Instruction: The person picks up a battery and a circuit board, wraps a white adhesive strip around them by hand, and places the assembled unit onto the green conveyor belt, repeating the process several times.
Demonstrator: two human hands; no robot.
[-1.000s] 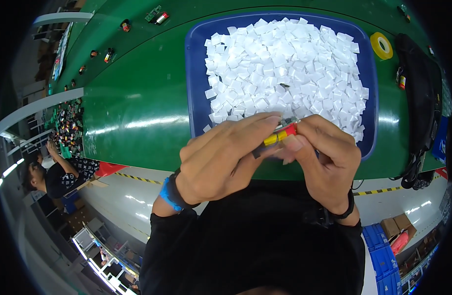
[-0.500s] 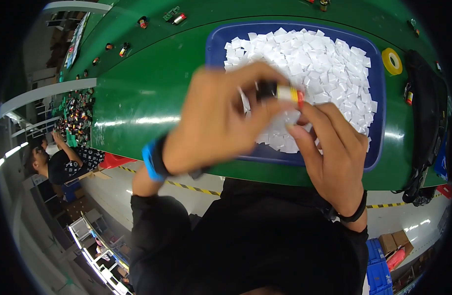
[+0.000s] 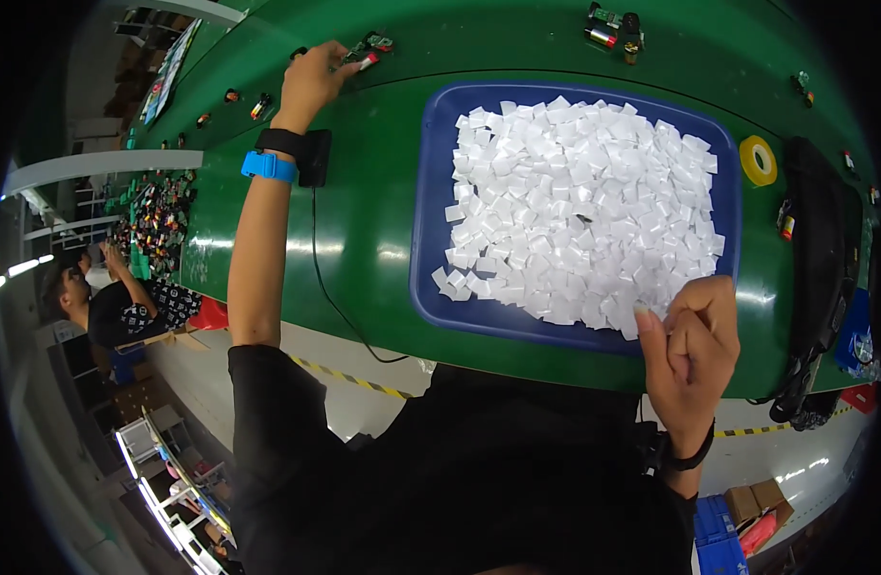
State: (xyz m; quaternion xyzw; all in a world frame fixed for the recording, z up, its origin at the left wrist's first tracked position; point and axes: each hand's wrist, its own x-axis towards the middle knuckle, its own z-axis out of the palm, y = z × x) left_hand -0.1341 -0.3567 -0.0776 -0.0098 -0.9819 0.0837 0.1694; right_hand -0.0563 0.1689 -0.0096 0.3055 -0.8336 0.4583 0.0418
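Note:
My left hand reaches out to the far left of the green table. Its thumb and fingertips close on a small circuit board with a red-ended battery. Another small green and dark part lies right beside it. My right hand is curled up over the near right corner of a blue tray, its thumb raised by the bent fingers. What it may hold is too small to make out. A heap of small white square pieces fills the tray, with a dark speck among them.
Yellow tape roll and black bag lie right of the tray. Several battery assemblies lie along the far strip; many more are piled at left, near another person. A black cable hangs from my left wrist.
My left hand has moved from above the tray to the far left. My right hand has drawn back to the tray's near right corner. The battery part held over the tray is gone from there.

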